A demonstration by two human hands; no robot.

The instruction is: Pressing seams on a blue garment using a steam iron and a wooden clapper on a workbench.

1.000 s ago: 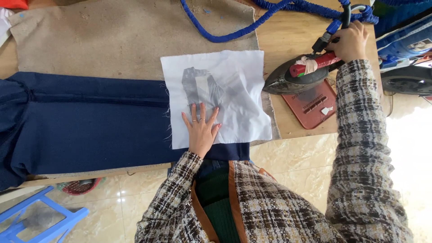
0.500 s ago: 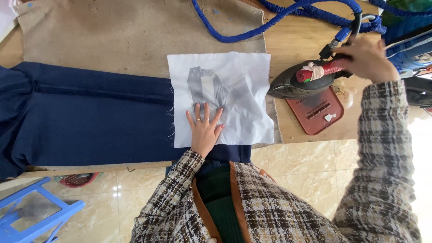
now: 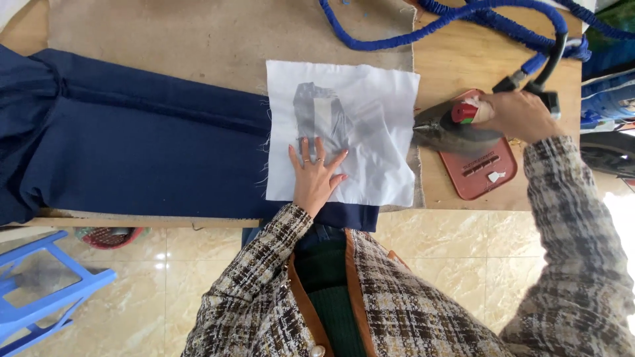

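Note:
A white pressing cloth (image 3: 370,132) with a damp grey patch lies over a navy blue garment (image 3: 145,145) spread on the ironing table. My left hand (image 3: 316,173) rests flat on the cloth's lower left part, fingers spread. My right hand (image 3: 517,114) grips the handle of a grey steam iron (image 3: 450,132) with a red knob. The iron's tip points left and touches the cloth's right edge. The iron sits partly above a red iron rest (image 3: 479,173).
A thick blue hose (image 3: 423,30) curls across the table's far side to the iron. A beige padded cover (image 3: 198,39) tops the wooden table (image 3: 456,59). A blue plastic stool (image 3: 46,291) and a red basket (image 3: 106,236) stand on the tiled floor at left.
My right hand has brought the iron leftward off the red rest until its tip reaches the cloth's right edge. My left hand has stayed flat on the cloth.

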